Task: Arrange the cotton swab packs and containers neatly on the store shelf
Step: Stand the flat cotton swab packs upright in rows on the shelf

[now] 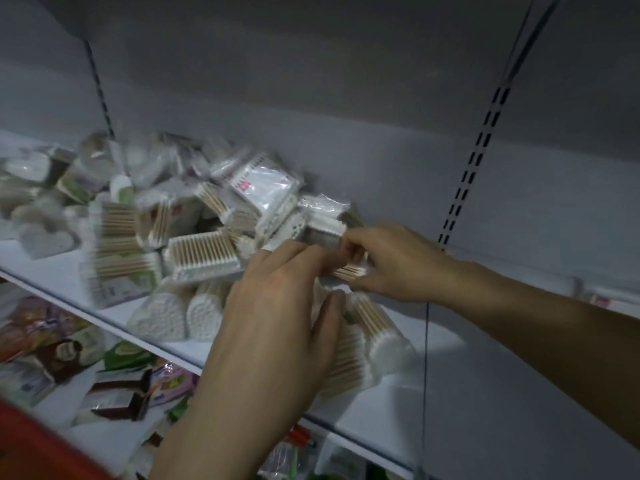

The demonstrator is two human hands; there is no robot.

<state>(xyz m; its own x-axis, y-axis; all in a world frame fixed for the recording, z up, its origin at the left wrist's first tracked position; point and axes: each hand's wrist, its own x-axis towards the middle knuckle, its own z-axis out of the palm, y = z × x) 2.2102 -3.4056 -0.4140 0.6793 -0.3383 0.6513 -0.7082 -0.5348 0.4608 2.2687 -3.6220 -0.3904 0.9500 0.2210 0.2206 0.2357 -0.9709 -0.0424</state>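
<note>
Pinching one wooden-stick swab pack (349, 271) in curled fingers of left hand (277, 306) and right hand (391, 261). Lift clear of the heap (194, 216), then set square along the shelf (450, 375) front edge.

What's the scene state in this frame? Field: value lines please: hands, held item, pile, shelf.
left hand: fingertips pinch the small swab pack
right hand: fingers curled round the same pack from the right
small swab pack: wooden sticks, held between both hands, mostly hidden
pile: swab packs jumbled with heart-shaped containers, left of the hands
shelf: white, pile on its left part
image: motion-blurred, labels unreadable
</note>
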